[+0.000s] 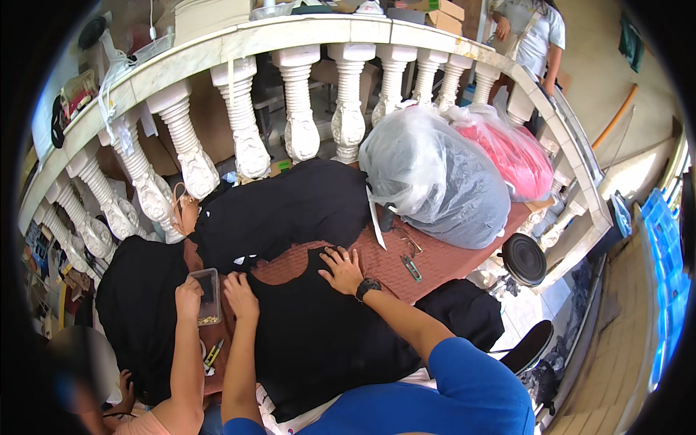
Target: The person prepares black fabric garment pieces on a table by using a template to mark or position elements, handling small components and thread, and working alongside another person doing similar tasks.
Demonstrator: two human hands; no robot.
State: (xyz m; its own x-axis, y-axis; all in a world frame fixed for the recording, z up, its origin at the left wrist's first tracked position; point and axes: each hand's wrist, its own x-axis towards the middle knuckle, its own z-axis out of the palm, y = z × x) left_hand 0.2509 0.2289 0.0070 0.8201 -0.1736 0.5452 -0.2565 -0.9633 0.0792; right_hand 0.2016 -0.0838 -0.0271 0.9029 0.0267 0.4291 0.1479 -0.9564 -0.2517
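A black garment (319,333) with a scooped neckline lies spread over the brown cloth-covered table (373,268) in front of me. My right hand (342,272), with a dark watch at the wrist, rests flat on its upper part, fingers spread. Beside the garment's left edge is my left hand (241,296), empty as far as I see, its fingers stretched out and partly bent. Just left of it stands a clear plastic container (209,293) with small pale pieces at the bottom. A co-worker's hand (190,296) is on the container's left rim.
Black fabric piles (283,210) lie beyond the garment, with more black fabric (138,312) at left. Grey and pink filled plastic bags (442,181) sit at far right. Green thread snips (411,267) and yellow snips (213,354) lie on the table. A white balustrade (299,109) borders the back.
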